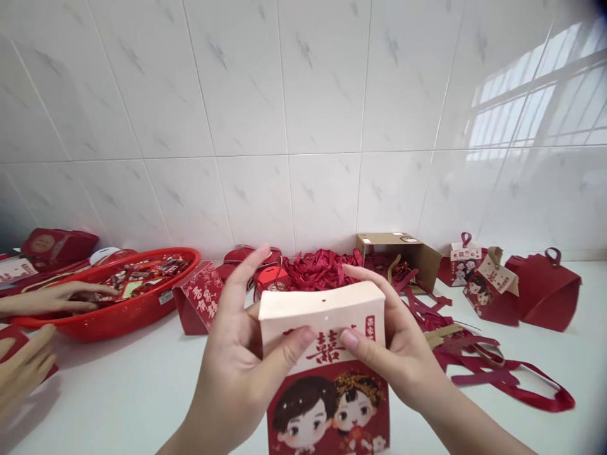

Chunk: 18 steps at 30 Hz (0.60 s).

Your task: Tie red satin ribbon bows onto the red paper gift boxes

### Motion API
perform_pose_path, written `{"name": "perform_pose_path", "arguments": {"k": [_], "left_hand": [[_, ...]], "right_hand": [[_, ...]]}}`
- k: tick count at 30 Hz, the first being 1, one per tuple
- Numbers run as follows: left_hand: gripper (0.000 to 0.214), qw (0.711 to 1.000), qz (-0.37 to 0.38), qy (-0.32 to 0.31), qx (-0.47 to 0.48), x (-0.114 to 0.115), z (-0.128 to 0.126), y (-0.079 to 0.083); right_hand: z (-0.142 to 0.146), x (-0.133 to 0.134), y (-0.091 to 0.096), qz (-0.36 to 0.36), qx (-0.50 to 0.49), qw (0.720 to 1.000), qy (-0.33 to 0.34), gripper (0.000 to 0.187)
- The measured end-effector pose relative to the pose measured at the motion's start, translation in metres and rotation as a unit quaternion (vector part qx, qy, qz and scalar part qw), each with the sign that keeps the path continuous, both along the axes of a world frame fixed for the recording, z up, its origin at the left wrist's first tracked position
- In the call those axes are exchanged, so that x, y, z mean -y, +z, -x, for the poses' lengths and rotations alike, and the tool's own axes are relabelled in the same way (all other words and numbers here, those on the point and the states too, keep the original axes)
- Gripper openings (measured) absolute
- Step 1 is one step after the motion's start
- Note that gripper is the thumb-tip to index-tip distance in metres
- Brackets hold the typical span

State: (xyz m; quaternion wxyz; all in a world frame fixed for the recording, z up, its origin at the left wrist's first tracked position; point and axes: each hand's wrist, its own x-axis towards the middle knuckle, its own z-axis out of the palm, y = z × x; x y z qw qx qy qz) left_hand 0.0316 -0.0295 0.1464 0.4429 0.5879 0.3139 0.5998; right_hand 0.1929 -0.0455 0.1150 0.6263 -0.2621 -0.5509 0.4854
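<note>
Between my two hands is a red and cream paper gift box printed with two cartoon figures and red characters. My left hand grips its left side, thumb pressed on the front and index finger raised clear. My right hand grips the right side, its thumb also on the front near the top. The cream top flap is folded over and shows small holes. The fingers behind the box are hidden, and its bottom runs past the frame's lower edge.
At left, another person's hand reaches into a red basin of wrapped sweets; their other hand is below. Dark red ribbons lie by the wall, beside a cardboard box. Loose ribbon strips and finished red boxes stand right.
</note>
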Motion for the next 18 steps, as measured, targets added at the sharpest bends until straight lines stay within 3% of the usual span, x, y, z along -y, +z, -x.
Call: {"name": "perform_pose_path", "arguments": {"k": [4,7,13,16,18], "left_hand": [[0.023,0.994,0.069,-0.088,0.011,-0.005,-0.002,-0.005],[0.024,0.990,0.077,-0.119,0.003,-0.012,-0.002,-0.009],[0.021,0.990,0.090,-0.103,0.027,-0.013,-0.007,-0.012],[0.020,0.995,0.061,-0.077,0.023,-0.019,-0.001,-0.011],[0.022,0.997,0.046,-0.049,0.028,-0.022,0.011,-0.011]], "right_hand": [[0.001,0.006,0.002,0.069,-0.047,0.995,-0.057,0.033],[0.001,0.006,0.002,0.093,-0.061,0.991,-0.076,0.034],[0.002,-0.002,-0.005,0.098,-0.075,0.992,-0.038,0.033],[-0.003,-0.004,-0.003,0.046,0.013,0.998,-0.031,0.023],[-0.012,-0.002,0.004,-0.023,0.090,0.992,-0.084,0.017]]}}
